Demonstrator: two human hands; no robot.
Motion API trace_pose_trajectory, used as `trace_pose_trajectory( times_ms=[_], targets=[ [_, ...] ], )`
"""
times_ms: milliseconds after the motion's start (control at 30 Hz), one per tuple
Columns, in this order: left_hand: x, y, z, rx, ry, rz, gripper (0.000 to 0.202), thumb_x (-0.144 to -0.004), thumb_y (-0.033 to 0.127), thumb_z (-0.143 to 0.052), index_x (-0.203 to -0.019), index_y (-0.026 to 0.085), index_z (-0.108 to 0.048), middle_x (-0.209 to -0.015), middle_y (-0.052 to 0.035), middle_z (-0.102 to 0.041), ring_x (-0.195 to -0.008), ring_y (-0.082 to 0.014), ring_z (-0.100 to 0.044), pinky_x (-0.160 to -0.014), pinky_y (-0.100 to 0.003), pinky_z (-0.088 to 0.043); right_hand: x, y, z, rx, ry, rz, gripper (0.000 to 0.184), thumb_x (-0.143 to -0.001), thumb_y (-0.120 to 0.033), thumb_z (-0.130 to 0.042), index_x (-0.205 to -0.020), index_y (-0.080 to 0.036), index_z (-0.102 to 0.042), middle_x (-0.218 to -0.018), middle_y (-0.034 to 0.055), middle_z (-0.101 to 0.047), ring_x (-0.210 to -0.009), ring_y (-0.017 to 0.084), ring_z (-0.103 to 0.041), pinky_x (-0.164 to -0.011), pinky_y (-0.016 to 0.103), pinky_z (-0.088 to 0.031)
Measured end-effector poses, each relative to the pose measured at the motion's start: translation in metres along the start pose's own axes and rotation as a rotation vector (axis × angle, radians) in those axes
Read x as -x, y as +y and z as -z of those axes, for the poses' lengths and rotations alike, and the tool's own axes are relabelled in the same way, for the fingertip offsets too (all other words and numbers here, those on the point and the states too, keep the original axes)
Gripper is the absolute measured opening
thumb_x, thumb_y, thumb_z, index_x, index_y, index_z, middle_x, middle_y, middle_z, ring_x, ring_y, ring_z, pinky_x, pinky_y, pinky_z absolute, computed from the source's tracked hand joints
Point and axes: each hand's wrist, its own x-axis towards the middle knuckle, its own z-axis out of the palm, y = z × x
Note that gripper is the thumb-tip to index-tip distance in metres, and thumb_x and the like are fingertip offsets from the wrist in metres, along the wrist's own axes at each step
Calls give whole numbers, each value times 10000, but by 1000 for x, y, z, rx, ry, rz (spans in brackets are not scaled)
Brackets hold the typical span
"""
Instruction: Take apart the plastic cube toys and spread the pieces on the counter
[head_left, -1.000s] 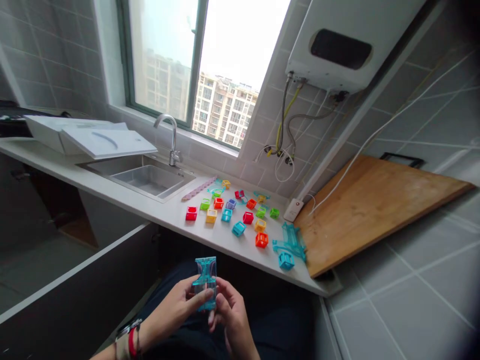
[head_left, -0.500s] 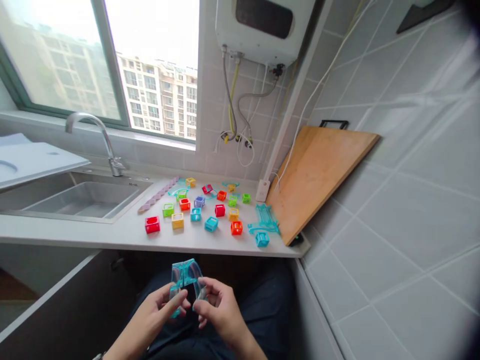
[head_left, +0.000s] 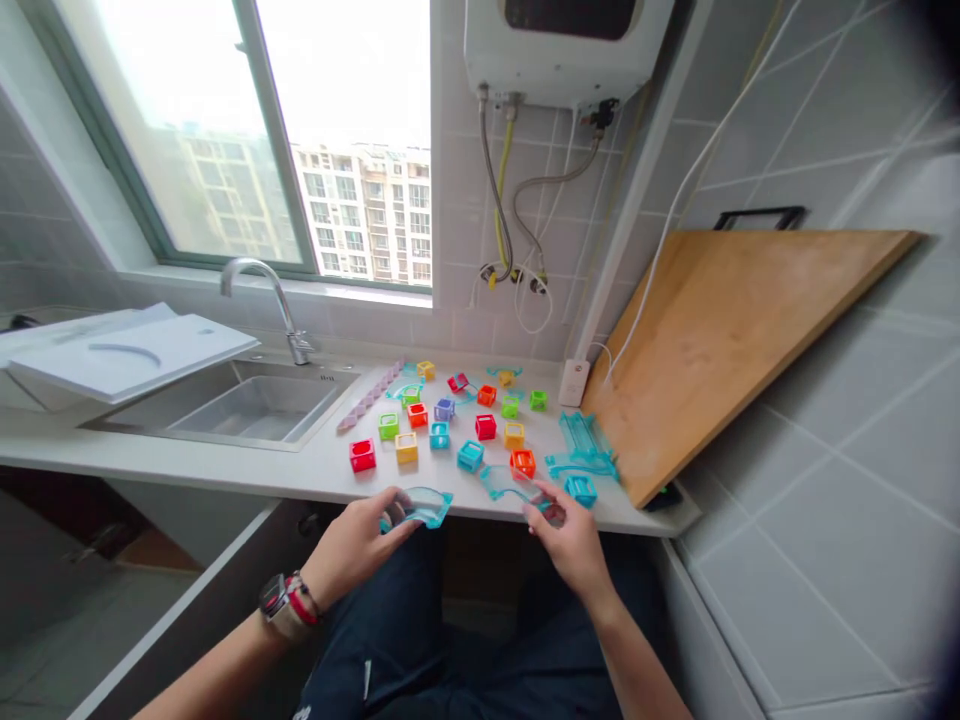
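My left hand (head_left: 358, 545) is closed on a clear teal curved track piece (head_left: 426, 505) at the counter's front edge. My right hand (head_left: 568, 532) pinches a second teal curved piece (head_left: 504, 482) just above the white countertop (head_left: 247, 470), beside an orange cube (head_left: 523, 463) and a blue cube (head_left: 580, 489). Several small hollow cubes in red, yellow, green, blue and purple are spread over the counter behind both hands, among them a red cube (head_left: 362, 455) at the front left. A watch and a red band sit on my left wrist.
A steel sink (head_left: 225, 405) with a tap (head_left: 276, 300) lies at the left, a white board (head_left: 120, 355) over its far end. More teal track parts (head_left: 585, 450) lie by a wooden cutting board (head_left: 742, 330) leaning on the right wall. A water heater (head_left: 570, 45) hangs above.
The teal piece held in front of my lap has come apart into two. Both hands have moved up and forward to the counter edge, the right one out to the right.
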Motion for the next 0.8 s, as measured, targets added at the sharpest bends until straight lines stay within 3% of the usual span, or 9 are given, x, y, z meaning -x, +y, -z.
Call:
trace_pose_trajectory(
  times_ms=[100,167,233,367,533,800],
  targets=[
    [-29,-14,12,-281,15,27,398,-926,574,-532,-1114,236,-626,-954,-49,-750,-867,-250,-707,-723,-315,-489,-57,5,27,287,190,63,616,-829,-560,-684,-1258,-118,-663,-956,112,-736,-722,220,-666,-736,365,-571],
    [-52,-21,16,-414,31,37,415,-918,548,-558,-1188,237,-609,-1004,-64,-750,-914,-266,-709,-727,-321,-497,-100,9,41,559,249,47,571,-846,-544,-673,-1239,-129,-679,-981,131,-755,-832,256,-698,-831,371,-549],
    [-78,-25,18,-489,88,13,431,-914,521,-579,-1239,238,-600,-1065,-79,-741,-984,-280,-692,-756,-330,-503,-139,13,48,783,222,-4,519,-886,-499,-646,-1254,-134,-671,-1098,159,-754,-1029,290,-693,-935,362,-507],
    [-133,-32,23,-577,201,-55,487,-928,576,-533,-1223,204,-644,-1148,-124,-704,-1103,-313,-626,-883,-380,-482,-194,26,42,874,161,-84,483,-895,-433,-661,-1244,-99,-677,-1189,217,-731,-1147,317,-669,-965,350,-485],
    [-179,-47,17,-684,152,54,577,-924,669,-449,-1080,179,-710,-1185,-167,-669,-1109,-344,-600,-878,-424,-473,-220,47,19,940,80,-198,460,-871,-460,-687,-1166,-108,-715,-1125,247,-737,-1119,350,-690,-895,387,-523],
    [-201,-68,-9,-688,119,140,586,-905,666,-452,-1097,176,-710,-1178,-194,-661,-1120,-379,-595,-850,-465,-486,-232,64,8,972,-15,-248,460,-812,-453,-752,-1135,-127,-726,-1133,243,-737,-1080,364,-706,-845,406,-537]
  ],
)
